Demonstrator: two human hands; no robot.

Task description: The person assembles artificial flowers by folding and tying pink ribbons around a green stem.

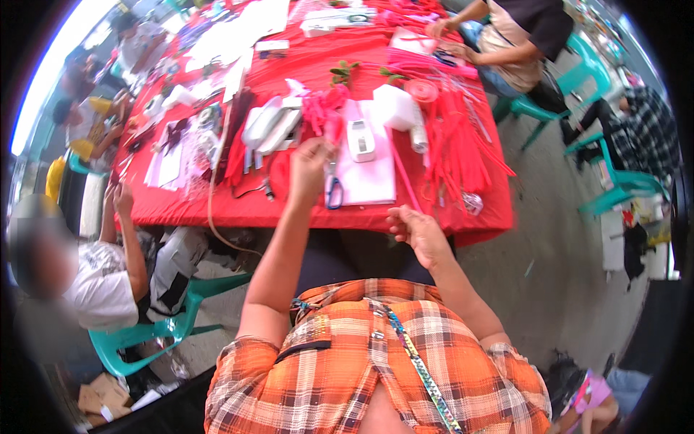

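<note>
My left hand (311, 166) is raised over the near part of the table, its fingers pinched beside a bunch of bright pink ribbon (322, 108). What lies between those fingertips is too small to make out. My right hand (421, 235) is at the table's front edge with curled fingers, at the lower end of a thin pink strip (405, 177) that slants up and away. Between the hands are a pale pink sheet (374, 189), a white device with a small display (361, 141) and blue-handled scissors (334, 194).
Red cloth covers the table (181, 208). A white block (396, 108), a red coil (421, 90) and long red strips (463, 145) lie to the right; white boxes (271, 126) lie left. People sit around on green chairs (144, 336). A tan cord (211, 210) hangs over the front edge.
</note>
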